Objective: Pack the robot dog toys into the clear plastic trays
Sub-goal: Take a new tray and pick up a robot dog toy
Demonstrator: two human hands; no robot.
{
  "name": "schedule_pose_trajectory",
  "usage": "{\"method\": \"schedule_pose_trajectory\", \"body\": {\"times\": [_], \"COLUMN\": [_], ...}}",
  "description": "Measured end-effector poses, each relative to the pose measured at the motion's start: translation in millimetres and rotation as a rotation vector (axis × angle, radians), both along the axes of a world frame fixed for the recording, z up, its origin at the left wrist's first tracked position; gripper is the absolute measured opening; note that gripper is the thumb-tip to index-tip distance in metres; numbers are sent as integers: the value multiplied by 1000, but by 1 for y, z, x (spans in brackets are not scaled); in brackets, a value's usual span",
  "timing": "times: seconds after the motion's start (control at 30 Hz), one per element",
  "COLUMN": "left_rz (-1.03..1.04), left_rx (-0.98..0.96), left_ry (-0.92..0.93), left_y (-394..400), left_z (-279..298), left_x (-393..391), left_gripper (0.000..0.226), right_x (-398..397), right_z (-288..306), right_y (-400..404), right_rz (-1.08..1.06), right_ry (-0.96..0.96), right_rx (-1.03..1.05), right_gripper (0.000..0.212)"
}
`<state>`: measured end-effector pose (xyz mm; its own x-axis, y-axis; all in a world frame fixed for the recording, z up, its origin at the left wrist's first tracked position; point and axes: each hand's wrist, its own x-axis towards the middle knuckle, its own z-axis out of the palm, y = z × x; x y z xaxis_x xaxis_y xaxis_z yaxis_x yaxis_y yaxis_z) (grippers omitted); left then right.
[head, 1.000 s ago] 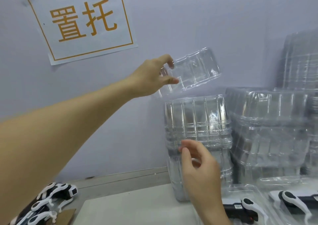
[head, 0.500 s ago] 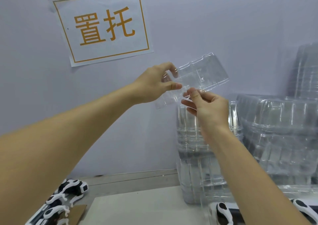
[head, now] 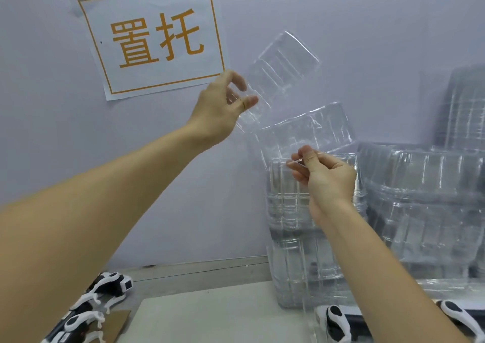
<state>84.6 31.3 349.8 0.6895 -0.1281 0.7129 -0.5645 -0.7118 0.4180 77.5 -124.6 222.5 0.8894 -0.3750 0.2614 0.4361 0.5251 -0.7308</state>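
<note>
My left hand (head: 220,107) pinches the corner of a clear plastic tray (head: 282,69) and holds it up, tilted, in front of the wall. A second clear tray (head: 307,132) hangs just below it, and my right hand (head: 322,177) pinches its lower edge between thumb and fingers. The two trays sit apart with a gap between them. Black-and-white robot dog toys (head: 105,292) lie at the lower left. More robot dog toys (head: 336,321) lie in trays at the lower right.
A tall stack of clear trays (head: 296,237) stands on the white table (head: 215,319) against the wall, with wider stacks (head: 425,211) to its right. A paper sign (head: 154,38) with orange characters hangs on the wall. A cardboard piece (head: 115,324) lies at the lower left.
My right hand rose from the stack to the lifted trays and took hold of the lower one. The two nested trays have been pulled apart, the left one tilting up and the right one lower.
</note>
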Motion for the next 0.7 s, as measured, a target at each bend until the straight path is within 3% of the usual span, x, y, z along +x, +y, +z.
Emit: {"method": "schedule_pose_trajectory", "body": {"times": [0.2,0.37,0.7], "left_rz": [135,229,402], "left_rx": [-193,-250,-440], "left_ry": [-167,-260,55], "left_y": [8,38,91], "left_z": [-23,-71,-200], "left_x": [-28,-70,-121], "left_gripper": [26,23,25], "right_x": [7,15,13], "right_z": [-3,-1,4], "right_y": [-6,-13,-34], "right_rz": [10,-37,-87], "right_ry": [60,147,235], "right_rx": [89,-12,-323], "right_gripper": [18,21,34]}}
